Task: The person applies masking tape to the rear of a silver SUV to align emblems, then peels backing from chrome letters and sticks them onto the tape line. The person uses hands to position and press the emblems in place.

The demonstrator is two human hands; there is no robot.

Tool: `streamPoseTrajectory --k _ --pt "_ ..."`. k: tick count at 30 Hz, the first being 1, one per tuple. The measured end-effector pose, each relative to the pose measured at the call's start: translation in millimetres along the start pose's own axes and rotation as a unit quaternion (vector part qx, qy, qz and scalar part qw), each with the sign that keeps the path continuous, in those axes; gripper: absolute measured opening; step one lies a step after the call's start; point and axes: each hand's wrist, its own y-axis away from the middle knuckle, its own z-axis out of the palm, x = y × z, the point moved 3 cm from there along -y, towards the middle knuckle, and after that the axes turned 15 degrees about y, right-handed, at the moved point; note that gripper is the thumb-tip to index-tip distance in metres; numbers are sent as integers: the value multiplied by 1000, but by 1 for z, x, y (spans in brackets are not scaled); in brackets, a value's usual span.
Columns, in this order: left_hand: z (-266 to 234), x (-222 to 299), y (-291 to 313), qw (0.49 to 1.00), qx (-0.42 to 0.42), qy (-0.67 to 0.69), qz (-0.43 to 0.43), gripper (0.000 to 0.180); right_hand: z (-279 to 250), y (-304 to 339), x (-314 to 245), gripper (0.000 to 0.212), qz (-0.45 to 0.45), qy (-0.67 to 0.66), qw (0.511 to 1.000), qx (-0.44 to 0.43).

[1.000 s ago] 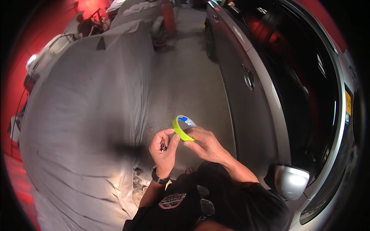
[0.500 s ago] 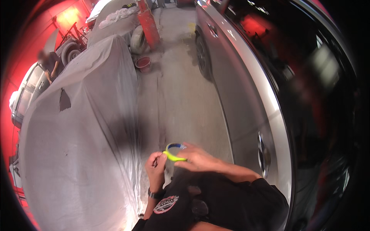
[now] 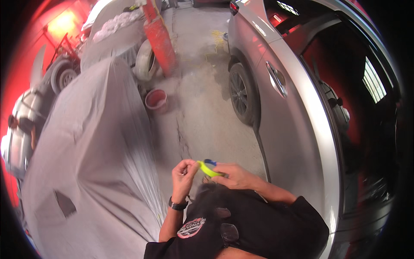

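Note:
A roll of bright yellow-green tape [image 3: 208, 171] with a blue inner side is held in front of my chest. My right hand [image 3: 235, 175] grips it from the right, thumb below and fingers above. My left hand [image 3: 184, 172], with a dark watch on its wrist, pinches at the roll's left side, where the tape's end seems to be. The fingertips hide the exact spot. Close on my right stands a silver car [image 3: 284, 125] with a chrome door handle [image 3: 276, 79]; neither hand touches it.
A grey sheet [image 3: 99, 151] with a tear covers a large shape on my left. Ahead are a red bucket [image 3: 156, 100], a red post [image 3: 158, 45] and a pale tyre [image 3: 145, 60] on the concrete floor [image 3: 207, 108]. Another person [image 3: 26, 126] is at the far left.
My view has shifted forward along the car, so its rear wheel and the bucket appear nearer. Both hands still hold the tape roll, which sits slightly further right in view.

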Motion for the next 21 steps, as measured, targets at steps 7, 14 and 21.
streamPoseTrajectory --k 7,14,21 --pt "58 51 -287 980 -162 -100 60 7 -110 -173 114 19 94 -10 988 119" --pt "58 70 -528 990 -52 121 -56 6 -229 -408 221 24 -45 67 994 75" --pt "38 81 -745 978 90 188 -16 15 -317 -647 306 21 -155 16 988 -5"
